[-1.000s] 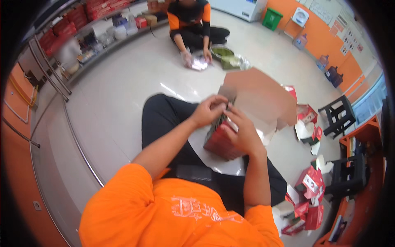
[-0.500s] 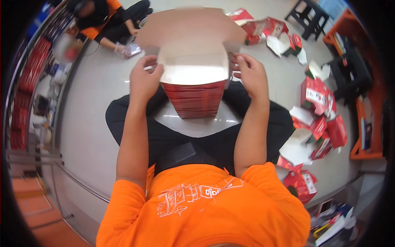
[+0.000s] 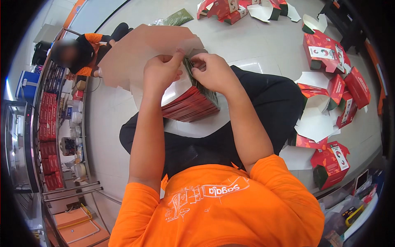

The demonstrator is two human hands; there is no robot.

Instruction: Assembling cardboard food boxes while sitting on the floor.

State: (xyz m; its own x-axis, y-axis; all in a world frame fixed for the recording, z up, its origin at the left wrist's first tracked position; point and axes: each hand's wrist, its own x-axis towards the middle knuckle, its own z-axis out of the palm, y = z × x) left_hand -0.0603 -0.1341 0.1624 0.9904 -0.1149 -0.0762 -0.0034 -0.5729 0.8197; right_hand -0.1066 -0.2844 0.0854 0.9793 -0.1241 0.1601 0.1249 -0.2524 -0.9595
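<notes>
A stack of flat red carton blanks (image 3: pixel 191 106) stands on the floor between my bent legs. Over its top spreads an unfolded carton sheet (image 3: pixel 127 59), pale inside, with wide flaps reaching left and away from me. My left hand (image 3: pixel 160 76) lies across this sheet, its thumb and fingers closed at the right-hand edge. Close by on the right, my right hand (image 3: pixel 214 74) has curled fingers pinching at the same edge, beside the stack's dark green side. The exact fold between the fingertips is partly hidden.
Several folded red boxes (image 3: pixel 331 162) with open white flaps lie along my right, more at the far side. A person in orange and black (image 3: pixel 88 51) sits at the far left by a shelf of red packages (image 3: pixel 48 115). A green packet (image 3: pixel 179 17) lies beyond the stack.
My right hand has moved left toward my left hand, which now reaches the right edge. The stack and top sheet have turned, the flaps swinging left. My view has shifted too.
</notes>
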